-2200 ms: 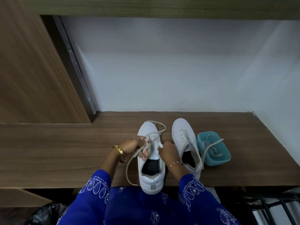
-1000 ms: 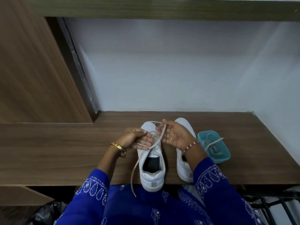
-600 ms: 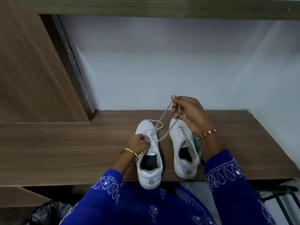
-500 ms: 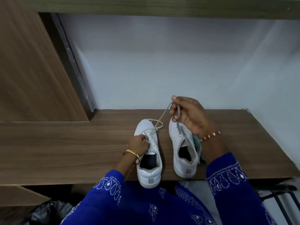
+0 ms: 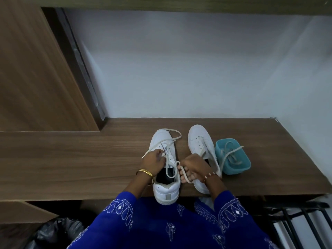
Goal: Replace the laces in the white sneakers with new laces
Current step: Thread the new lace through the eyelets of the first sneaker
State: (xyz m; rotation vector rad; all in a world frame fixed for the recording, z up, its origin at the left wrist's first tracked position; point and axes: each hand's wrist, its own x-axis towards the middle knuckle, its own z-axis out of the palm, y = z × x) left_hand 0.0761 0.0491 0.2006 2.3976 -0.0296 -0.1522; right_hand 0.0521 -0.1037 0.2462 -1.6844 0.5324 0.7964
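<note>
Two white sneakers stand side by side at the near edge of the wooden worktop (image 5: 71, 159), toes toward the wall. The left sneaker (image 5: 166, 169), its heel overhanging the near edge a little, has a cream lace (image 5: 168, 146) partly through its eyelets: one end loops past the toe, another trails off to the left, and a slack loop lies over the shoe's dark opening. The right sneaker (image 5: 199, 141) shows bare eyelets along the part that can be seen, so it looks unlaced. Just beside it, toward the right end of the worktop, a small teal tub (image 5: 241, 159) holds a tangle of further laces (image 5: 231, 155), one end draped over its rim. Whether the lace in the left sneaker is old and coming out, or new and going in, cannot be told; either way the job appears to be well short of done, with one shoe in hand and the other still to be laced.

The left hand (image 5: 153, 161) rests on the left sneaker's eyelet row, fingers curled close together, seemingly pinching the lace there, though the contact is hidden. The right hand (image 5: 193, 167) sits between the two shoes, its fingers (image 5: 185, 177) partly bent, with the lace looped around them and its end running under the palm.
</note>
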